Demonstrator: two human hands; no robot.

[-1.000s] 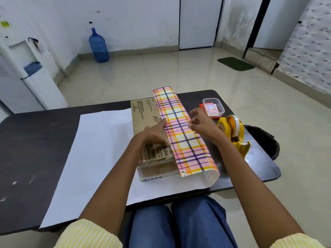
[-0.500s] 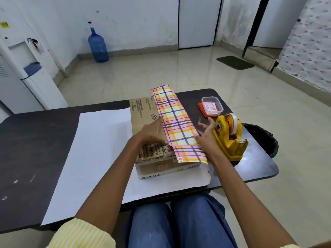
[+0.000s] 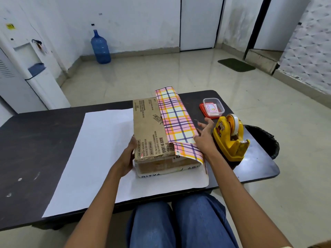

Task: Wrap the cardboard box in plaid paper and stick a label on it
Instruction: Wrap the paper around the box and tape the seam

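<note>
Both hands are flat and hold nothing. The left hand (image 3: 128, 158) presses the cardboard box (image 3: 150, 129) on its left side, and the right hand (image 3: 204, 138) pins the plaid paper (image 3: 176, 120) flap along the box's right top edge. Lift that palm and I'd expect the flap to spring off. Just right of the box the tape dispenser (image 3: 230, 138) crowds the wrist. Left of the box, paper lies wide on the table (image 3: 35, 149).
</note>
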